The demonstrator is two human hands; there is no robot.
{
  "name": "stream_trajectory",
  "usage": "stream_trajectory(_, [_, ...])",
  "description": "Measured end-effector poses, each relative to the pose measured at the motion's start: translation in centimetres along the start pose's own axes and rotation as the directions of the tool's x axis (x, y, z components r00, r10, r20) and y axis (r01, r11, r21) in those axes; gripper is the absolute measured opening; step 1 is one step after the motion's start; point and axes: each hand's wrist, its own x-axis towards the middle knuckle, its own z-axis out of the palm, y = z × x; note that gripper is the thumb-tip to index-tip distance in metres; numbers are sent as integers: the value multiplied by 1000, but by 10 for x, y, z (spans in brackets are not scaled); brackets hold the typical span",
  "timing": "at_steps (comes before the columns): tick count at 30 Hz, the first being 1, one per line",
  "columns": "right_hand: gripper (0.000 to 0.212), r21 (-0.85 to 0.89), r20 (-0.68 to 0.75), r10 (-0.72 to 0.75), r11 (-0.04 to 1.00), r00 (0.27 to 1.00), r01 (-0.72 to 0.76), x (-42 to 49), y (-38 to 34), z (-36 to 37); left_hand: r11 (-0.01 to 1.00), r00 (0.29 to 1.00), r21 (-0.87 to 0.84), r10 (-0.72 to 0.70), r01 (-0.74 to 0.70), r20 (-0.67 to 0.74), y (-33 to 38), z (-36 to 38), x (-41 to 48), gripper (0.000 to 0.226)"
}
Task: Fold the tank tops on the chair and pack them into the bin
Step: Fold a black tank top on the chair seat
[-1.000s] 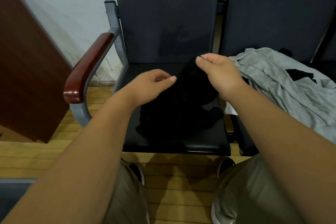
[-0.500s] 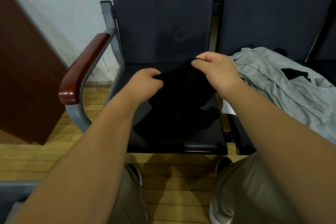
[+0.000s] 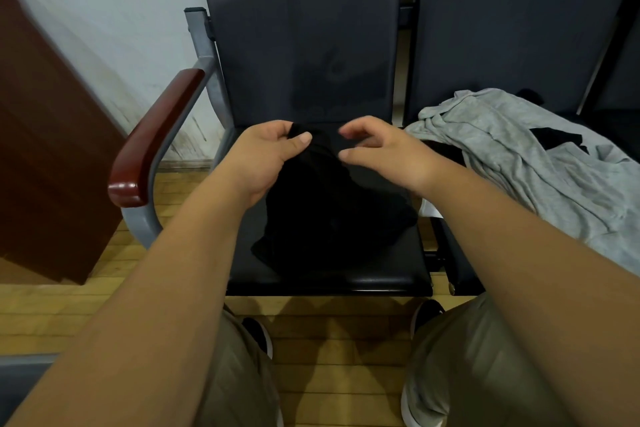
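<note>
Your left hand (image 3: pixel 266 156) pinched the top edge of the crumpled black fabric tank top (image 3: pixel 329 218) on the black padded chair seat (image 3: pixel 329 282); your right hand (image 3: pixel 377 152) hovered beside it, fingers apart, empty. Folding looked barely begun; next, the right needed an edge too.

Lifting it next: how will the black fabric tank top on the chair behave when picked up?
Likely floppy: the black fabric tank top sags in crumpled folds below the pinch of the left hand. Probably light: that pinch alone raises its edge. Expect it to drape, so the free right hand may need to help.
</note>
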Motion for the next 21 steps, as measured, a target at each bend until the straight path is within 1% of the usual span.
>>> stream_trajectory(1, [46,69,49,-42,997,998,39,-1,-4,5,1000,1000,-10,-3,3,19,0,2,-1,19])
stream_trajectory(2, [48,125,79,-75,990,994,65,-2,-7,10,1000,999,-16,-5,6,39,0,3,-1,18])
stream_trajectory(3, [46,148,85,-92,986,992,79,-2,-8,14,1000,998,-25,-9,11,61,0,4,-2,17])
stream_trajectory(6, [27,122,21,-96,988,995,92,1,-6,24,998,994,-53,-36,42,103,1,3,-2,16])
stream_trajectory(8, [17,149,-4,-103,984,995,103,3,-3,25,996,990,-70,-45,55,136,3,1,-2,24])
stream_trajectory(10, [13,175,-18,-97,980,995,99,5,-2,25,997,985,-62,-39,50,167,4,-1,-4,34])
stream_trajectory(12, [13,151,-40,-71,986,997,76,6,-3,22,998,983,-42,-31,39,179,5,-2,-5,40])
stream_trajectory(16, [19,128,-40,-52,990,998,57,2,-7,20,998,992,-50,-23,30,127,2,-2,-2,29])
stream_trajectory(19, [28,118,-7,-31,992,1000,31,-3,-13,20,999,999,12,-37,37,13,-2,-2,0,20])
stream_trajectory(21, [34,117,51,-35,993,998,28,-8,-17,20,997,998,58,-47,50,-51,-4,-1,0,19])
